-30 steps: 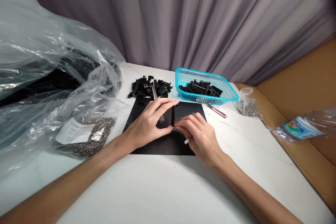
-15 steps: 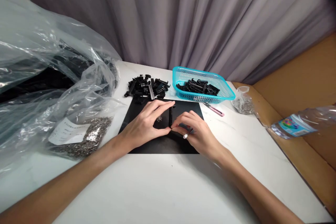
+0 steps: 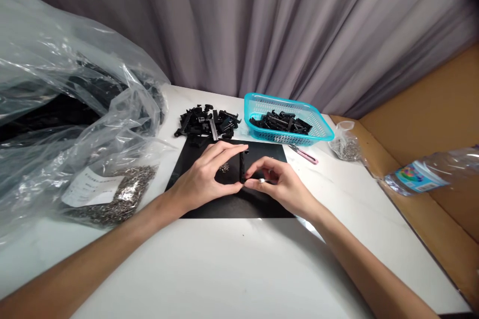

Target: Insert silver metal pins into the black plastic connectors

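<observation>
A narrow black plastic part (image 3: 242, 165) stands lengthwise between the thumb and fingers of my left hand (image 3: 207, 169), which clasps it at both ends over a black mat (image 3: 232, 207). My right hand (image 3: 279, 182) is closed, thumb and forefinger tips against the part's near end. A slim tool with a white end (image 3: 261, 181) shows at the right thumb; the fingers hide the rest of it. Just left of the part, a small heap of tiny metal pieces (image 3: 224, 167) lies on the mat, partly behind my left hand.
Black plastic parts (image 3: 200, 122) are piled behind the mat. A blue basket (image 3: 325, 132) holds more. Beside it lie a pink-handled cutter (image 3: 305, 154) and a small bag (image 3: 346, 147). At left are a bag of metal pieces (image 3: 127, 194) and large clear plastic (image 3: 123, 45). A bottle (image 3: 419, 177) lies right.
My right hand has turned and its fingers have shifted at the part's near end; the tool's white end has moved up against the thumb. My left hand keeps its hold on the part.
</observation>
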A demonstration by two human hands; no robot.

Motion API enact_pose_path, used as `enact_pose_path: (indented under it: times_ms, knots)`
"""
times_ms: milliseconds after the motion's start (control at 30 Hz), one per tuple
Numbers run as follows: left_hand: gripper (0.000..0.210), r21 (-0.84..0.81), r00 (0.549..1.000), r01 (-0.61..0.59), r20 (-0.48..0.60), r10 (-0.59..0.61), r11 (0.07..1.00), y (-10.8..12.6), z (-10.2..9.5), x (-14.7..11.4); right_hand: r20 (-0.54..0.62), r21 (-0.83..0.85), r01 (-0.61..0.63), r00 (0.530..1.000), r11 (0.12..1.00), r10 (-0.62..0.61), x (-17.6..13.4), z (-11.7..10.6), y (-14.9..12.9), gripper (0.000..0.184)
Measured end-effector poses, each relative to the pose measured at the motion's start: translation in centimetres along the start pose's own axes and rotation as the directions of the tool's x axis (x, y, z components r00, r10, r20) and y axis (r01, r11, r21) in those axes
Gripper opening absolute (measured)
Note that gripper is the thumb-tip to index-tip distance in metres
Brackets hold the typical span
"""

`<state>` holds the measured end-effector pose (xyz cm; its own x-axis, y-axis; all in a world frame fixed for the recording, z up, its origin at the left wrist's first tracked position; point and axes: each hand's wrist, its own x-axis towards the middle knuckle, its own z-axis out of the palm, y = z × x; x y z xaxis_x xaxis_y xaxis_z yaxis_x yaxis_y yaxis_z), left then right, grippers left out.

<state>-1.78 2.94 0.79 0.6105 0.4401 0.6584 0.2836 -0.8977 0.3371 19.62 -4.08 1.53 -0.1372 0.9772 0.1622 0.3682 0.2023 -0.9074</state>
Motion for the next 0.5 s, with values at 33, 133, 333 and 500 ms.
enact_pose_path:
  times_ms: [33, 133, 333, 500]
  knots:
    - [0.063, 0.018, 1.000, -0.013, -0.015, 0.014, 1.000, -0.01, 0.00, 0.03, 0.003, 0.047, -0.020, 1.000, 0.999, 0.020, 0.04, 0.02, 0.01, 0.018]
    - [0.060, 0.075, 0.996, -0.067, -0.047, 0.071, 0.995, -0.06, 0.06, 0.09, 0.029, 0.127, -0.045, 0.999, 0.991, 0.042, 0.07, 0.06, -0.03, 0.021]
    - [0.061, 0.116, 0.990, -0.139, -0.021, 0.142, 0.984, 0.03, 0.12, -0.06, 0.038, 0.140, -0.021, 0.999, 0.990, 0.016, -0.31, 0.44, 0.35, 0.022]
    - [0.057, 0.143, 0.985, -0.165, -0.022, 0.170, 0.976, 0.11, 0.02, 0.05, 0.002, 0.115, -0.022, 1.000, 0.993, 0.022, -0.48, 0.84, 0.66, 0.022]
